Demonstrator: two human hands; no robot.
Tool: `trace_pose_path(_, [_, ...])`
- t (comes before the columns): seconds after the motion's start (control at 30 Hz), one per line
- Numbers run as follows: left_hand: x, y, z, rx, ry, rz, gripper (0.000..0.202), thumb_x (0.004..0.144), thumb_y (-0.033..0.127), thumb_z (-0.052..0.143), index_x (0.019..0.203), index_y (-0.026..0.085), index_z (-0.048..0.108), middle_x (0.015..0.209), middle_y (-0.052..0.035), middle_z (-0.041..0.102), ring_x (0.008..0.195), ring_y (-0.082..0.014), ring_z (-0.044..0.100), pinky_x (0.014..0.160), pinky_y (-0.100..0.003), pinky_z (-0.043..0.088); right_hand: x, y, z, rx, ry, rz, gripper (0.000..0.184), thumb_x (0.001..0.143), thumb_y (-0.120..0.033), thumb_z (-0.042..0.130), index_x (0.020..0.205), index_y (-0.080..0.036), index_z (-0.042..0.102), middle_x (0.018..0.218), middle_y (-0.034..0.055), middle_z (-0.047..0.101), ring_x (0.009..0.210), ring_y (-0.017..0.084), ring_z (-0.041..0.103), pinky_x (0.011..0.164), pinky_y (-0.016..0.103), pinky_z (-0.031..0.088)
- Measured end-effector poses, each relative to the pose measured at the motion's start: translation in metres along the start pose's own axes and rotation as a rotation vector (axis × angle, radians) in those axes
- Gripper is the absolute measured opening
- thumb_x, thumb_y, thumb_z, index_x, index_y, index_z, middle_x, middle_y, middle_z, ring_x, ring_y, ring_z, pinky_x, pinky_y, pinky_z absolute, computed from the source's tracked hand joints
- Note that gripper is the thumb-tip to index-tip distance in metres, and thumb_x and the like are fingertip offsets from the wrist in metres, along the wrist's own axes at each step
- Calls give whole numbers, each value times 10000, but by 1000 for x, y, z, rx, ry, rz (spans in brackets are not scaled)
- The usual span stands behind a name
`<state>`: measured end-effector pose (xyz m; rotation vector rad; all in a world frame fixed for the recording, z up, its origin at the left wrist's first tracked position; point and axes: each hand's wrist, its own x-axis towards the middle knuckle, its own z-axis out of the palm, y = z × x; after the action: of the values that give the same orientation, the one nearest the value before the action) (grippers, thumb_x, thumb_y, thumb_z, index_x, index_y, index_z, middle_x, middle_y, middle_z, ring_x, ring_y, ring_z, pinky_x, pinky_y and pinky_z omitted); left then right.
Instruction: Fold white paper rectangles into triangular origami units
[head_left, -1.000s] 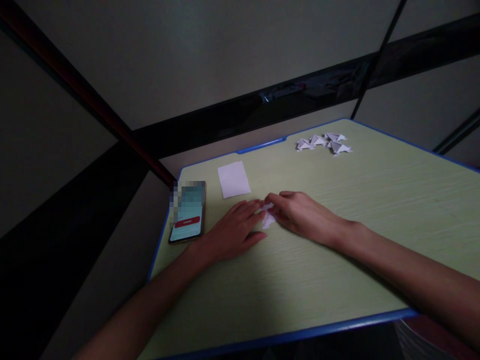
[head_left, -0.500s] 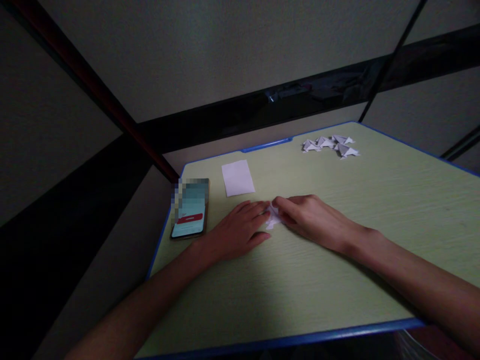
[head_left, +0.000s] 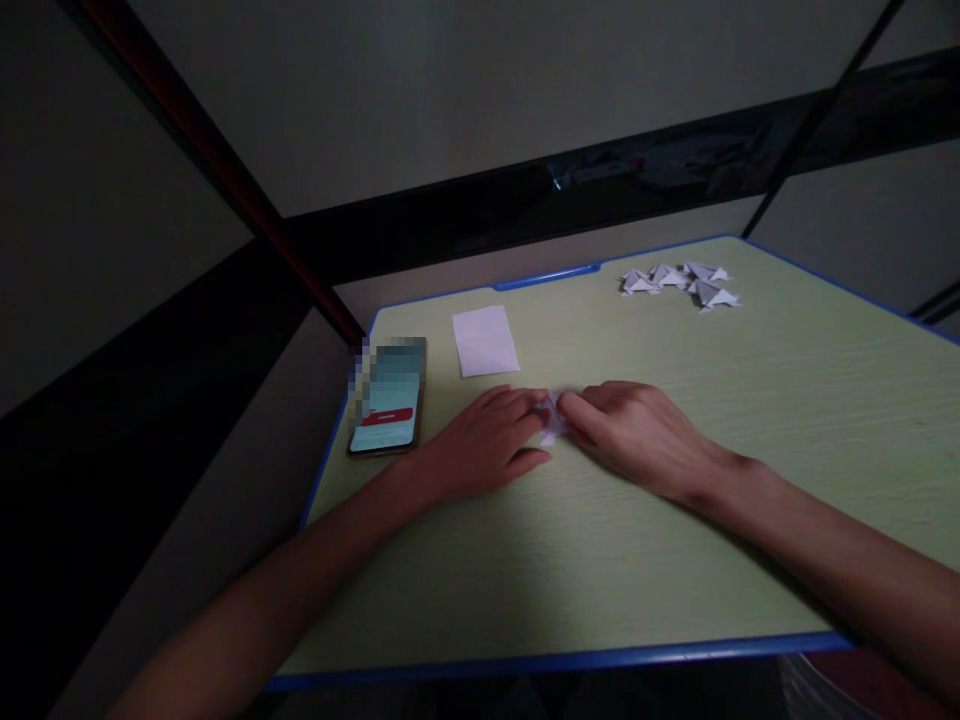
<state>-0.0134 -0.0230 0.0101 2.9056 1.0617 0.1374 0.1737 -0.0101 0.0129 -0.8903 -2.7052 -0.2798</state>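
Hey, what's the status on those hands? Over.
Left hand touching small folded paper. Right hand curled at its other side. Smartphone and paper sheet lie clear of both.

I see one small piece of folded white paper (head_left: 553, 424), lilac-tinted in the dim light, low on the bench (head_left: 480, 590), right of and slightly below the centre of the frame. The left hand (head_left: 487, 440) and right hand (head_left: 637, 435) cover its sides, so I make out only an angular middle; its full shape I cannot tell.
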Motion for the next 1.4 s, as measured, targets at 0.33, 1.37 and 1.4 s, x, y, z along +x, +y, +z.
trace_pose_path(0.33, [1,-1,1,4,14,11,376,816,345,356,1097,111,444,1202,-129,438,1147,-208,351,978,-376,269,5,14,-7,165,-148,-96,108,783,-137,353,860,-161,425,641,24,520,507,106,383,489,248,236])
trace_pose_path(1.37, [-4,8,-10,-89,-152,-8,708,737,588,301,1280,136,258,1363,-184,190,1256,-282,145,986,-417,185,-2,29,-17,468,-252,5,114,768,-141,378,867,-151,433,667,24,547,538,96,470,515,217,304])
trace_pose_path(1.4, [-4,8,-10,-92,-151,-8,708,737,587,305,1281,136,258,1363,-185,185,1257,-282,144,988,-416,182,-1,29,-16,461,-252,9,117,778,-145,364,872,-149,433,691,36,558,563,103,485,528,220,313])
